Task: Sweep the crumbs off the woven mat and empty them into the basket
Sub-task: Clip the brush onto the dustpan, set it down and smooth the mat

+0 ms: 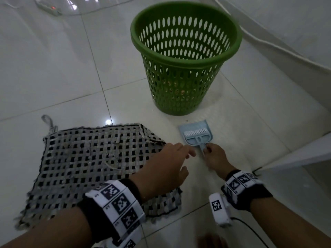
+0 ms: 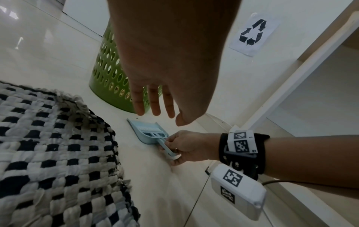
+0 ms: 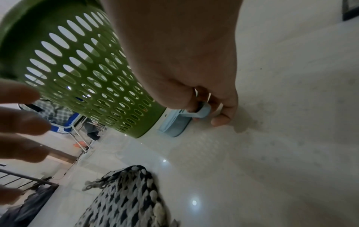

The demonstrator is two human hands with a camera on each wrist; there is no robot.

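Floor (image 1: 53, 68): pale tiles, on which everything is laid.
Basket (image 1: 184, 56): set upright on the floor just beyond the dustpan, probably so that emptying needs only a short lift.
Mat (image 1: 93, 158): spread flat to the left of the dustpan, its right edge near it; small crumbs are seen among the weave.
Left hand (image 1: 166, 165): held above the mat's right edge, fingers straight and spread, nothing gripped; it is reached toward the dustpan.
Right hand (image 1: 214, 154): closed on the handle, which is pinched between thumb and fingers, seemingly to lift the set.
Dustpan (image 1: 197, 134): laid flat, brush nested inside, mouth turned to the basket.
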